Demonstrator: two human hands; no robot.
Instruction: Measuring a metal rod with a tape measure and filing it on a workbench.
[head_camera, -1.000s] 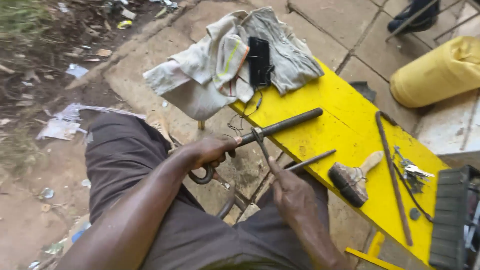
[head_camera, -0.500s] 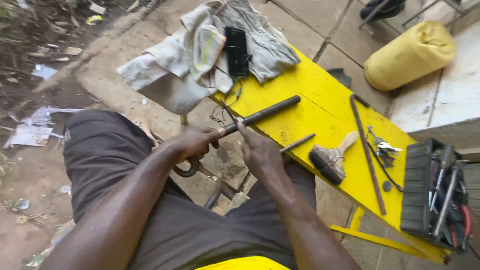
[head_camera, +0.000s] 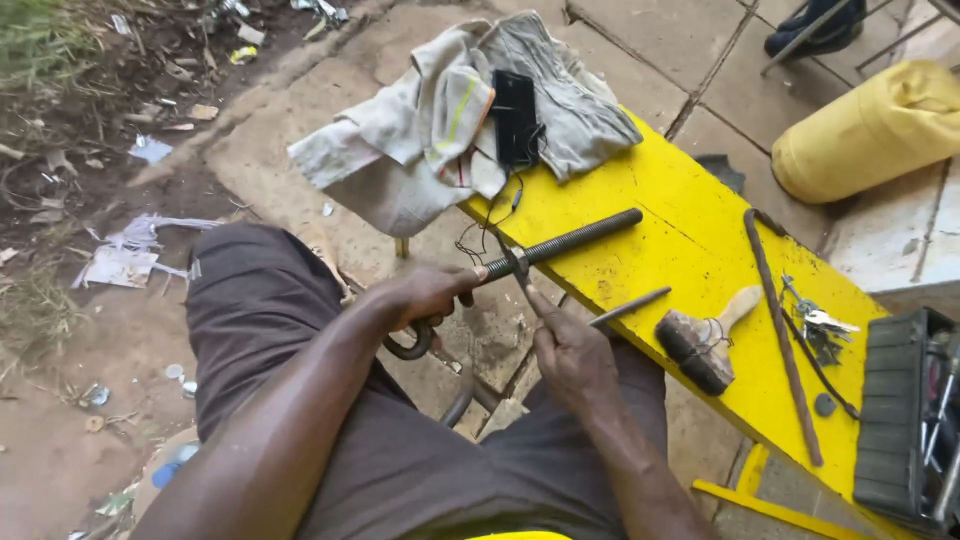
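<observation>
My left hand (head_camera: 425, 295) grips the near end of a long dark threaded rod (head_camera: 575, 240) that lies across the edge of a yellow bench (head_camera: 690, 225). A dark ring (head_camera: 408, 343) hangs below this hand. My right hand (head_camera: 570, 350) pinches a thin metal piece (head_camera: 520, 268) set against the rod where it leaves the bench. A short thin metal rod (head_camera: 630, 306) lies on the bench just right of my right hand.
On the bench lie a worn brush (head_camera: 700, 345), a long rusty bar (head_camera: 782, 335), keys (head_camera: 818, 322), and grey clothing (head_camera: 450, 115) with a black phone (head_camera: 515, 115). A black tool tray (head_camera: 905, 420) sits at right, a yellow jerrycan (head_camera: 870, 130) behind. Litter covers the dirt at left.
The view has shifted, so the bench and rod sit more to the right. My right hand has moved up from the short thin rod to the thin piece at the threaded rod.
</observation>
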